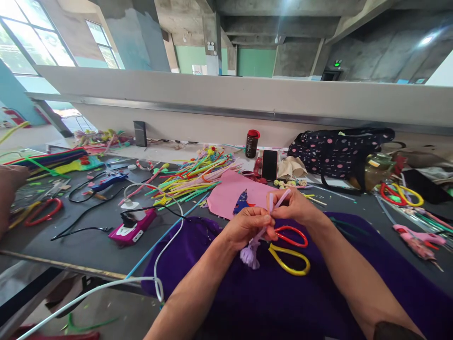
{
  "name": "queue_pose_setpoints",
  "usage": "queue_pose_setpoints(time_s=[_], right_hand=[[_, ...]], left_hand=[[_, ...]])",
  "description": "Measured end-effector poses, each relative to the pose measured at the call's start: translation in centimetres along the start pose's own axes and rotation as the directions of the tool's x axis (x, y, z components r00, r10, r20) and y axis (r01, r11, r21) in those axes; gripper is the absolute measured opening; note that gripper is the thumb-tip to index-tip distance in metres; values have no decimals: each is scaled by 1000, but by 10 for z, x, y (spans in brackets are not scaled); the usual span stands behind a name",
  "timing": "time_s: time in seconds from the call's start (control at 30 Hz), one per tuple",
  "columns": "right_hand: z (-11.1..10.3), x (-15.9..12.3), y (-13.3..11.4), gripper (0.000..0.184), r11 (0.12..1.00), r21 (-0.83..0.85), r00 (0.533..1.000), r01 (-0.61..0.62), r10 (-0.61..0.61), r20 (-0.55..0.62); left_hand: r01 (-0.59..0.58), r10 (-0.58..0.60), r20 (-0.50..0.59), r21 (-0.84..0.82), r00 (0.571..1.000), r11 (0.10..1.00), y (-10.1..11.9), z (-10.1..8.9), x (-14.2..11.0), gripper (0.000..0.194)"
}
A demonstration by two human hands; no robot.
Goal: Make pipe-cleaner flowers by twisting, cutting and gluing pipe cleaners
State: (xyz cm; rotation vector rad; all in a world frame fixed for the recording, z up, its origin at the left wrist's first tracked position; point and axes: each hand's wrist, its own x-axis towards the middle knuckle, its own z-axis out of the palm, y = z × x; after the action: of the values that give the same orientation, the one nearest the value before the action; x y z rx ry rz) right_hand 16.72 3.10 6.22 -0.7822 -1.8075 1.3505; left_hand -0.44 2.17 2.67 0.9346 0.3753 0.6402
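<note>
My left hand [247,227] is closed around a lilac pipe cleaner [255,238] whose lower end is coiled into a fuzzy tuft below my fist. My right hand [295,207] pinches the upper ends of the same pipe cleaner, which stick up between the fingers. Both hands hover over a purple cloth [276,293] in front of me. Red and yellow handled scissors [288,252] lie on the cloth just under my hands. A pink felt sheet [230,193] with a small blue piece on it lies beyond.
A pile of coloured pipe cleaners [191,179] covers the table's middle. A pink glue gun [132,229] with cables lies left, a dotted black bag [336,151], a phone [269,164] and a dark bottle [252,143] behind. Another person's hand [9,189] shows at the left edge.
</note>
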Motion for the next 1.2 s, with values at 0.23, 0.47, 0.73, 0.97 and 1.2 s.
queue_pose_setpoints(time_s=[0.23,0.47,0.73,0.97,1.2], right_hand=[[4,1,-9,11,985,-137,980,-103,77,-183],[-4,2,4,18,999,16,996,-27,29,-79],[-4,3,10,17,983,150,987,103,-120,106],[-1,-1,0,17,997,75,997,33,-38,62],[2,-1,-7,13,998,-64,993,-22,14,-115]], left_hand=[[-114,170,-227,239,959,964,5,3,1,23],[-96,126,-223,141,967,985,5,4,-2,22],[13,-11,57,-27,998,1000,-2,6,-1,19],[-31,34,-60,45,998,999,-1,8,-2,21],[-203,272,-256,265,928,943,4,11,-2,18]])
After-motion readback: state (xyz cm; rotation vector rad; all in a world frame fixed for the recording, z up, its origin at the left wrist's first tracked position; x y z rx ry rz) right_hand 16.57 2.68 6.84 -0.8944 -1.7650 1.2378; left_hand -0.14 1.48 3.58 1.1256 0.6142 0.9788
